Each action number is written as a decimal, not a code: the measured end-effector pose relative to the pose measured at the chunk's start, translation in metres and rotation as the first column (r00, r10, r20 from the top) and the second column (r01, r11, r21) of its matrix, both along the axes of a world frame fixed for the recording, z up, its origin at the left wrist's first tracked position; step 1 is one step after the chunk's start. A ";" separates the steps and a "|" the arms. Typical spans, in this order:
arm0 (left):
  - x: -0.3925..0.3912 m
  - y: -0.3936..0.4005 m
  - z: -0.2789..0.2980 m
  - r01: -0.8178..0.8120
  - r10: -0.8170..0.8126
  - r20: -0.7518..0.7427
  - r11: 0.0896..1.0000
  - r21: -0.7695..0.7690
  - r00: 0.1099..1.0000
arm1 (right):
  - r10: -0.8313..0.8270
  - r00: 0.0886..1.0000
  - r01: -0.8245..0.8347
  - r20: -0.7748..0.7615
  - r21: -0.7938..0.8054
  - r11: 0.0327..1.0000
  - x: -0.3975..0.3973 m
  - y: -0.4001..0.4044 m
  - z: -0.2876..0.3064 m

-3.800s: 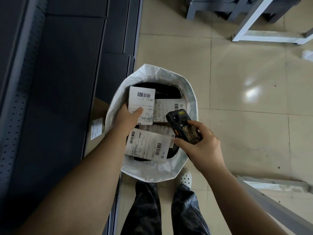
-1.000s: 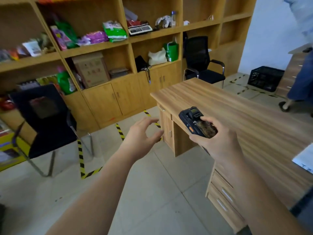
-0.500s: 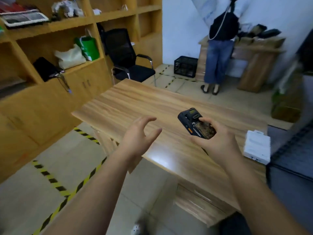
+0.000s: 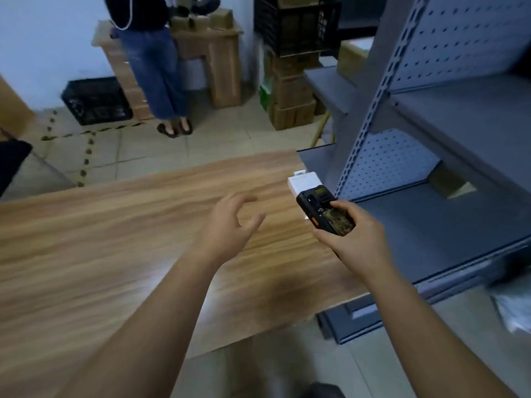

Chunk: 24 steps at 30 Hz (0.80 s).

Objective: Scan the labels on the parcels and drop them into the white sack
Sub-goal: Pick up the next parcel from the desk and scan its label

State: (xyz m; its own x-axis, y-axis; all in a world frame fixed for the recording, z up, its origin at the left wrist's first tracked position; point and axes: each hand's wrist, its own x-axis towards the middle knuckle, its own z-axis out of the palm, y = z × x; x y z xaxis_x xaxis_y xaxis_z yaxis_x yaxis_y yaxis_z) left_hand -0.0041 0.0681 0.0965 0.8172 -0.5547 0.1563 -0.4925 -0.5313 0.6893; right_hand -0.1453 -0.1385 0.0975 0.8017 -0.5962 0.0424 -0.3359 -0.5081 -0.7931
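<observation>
My right hand grips a black handheld scanner, held above the right end of a wooden desk. Behind the scanner a small white box lies on the desk's far right corner, partly hidden by it. My left hand hovers over the desk with fingers loosely spread and holds nothing. A bit of white plastic, perhaps the white sack, shows at the right edge, low down.
Grey metal shelving stands right of the desk. A person in jeans stands at a wooden counter at the back. Black crates and stacked cardboard boxes sit on the tiled floor.
My view has swung right, from the sack of parcels past wooden shelves to the desk and grey shelving. My left hand has let go of the parcel and is empty. The scanner stays in my right hand.
</observation>
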 end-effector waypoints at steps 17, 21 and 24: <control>0.090 -0.169 -0.137 0.259 -0.224 -0.159 0.932 0.252 0.961 | -0.245 0.954 0.256 -0.172 0.051 0.965 0.036 -0.081 -0.095; 0.101 -0.211 -0.168 0.338 -0.332 -0.097 0.819 0.463 0.938 | -0.278 0.945 0.291 -0.173 0.057 0.955 0.043 -0.096 -0.111; 0.108 -0.218 -0.184 0.414 -0.434 -0.100 0.725 0.550 0.895 | -0.304 0.938 0.320 -0.167 0.074 0.945 0.050 -0.098 -0.118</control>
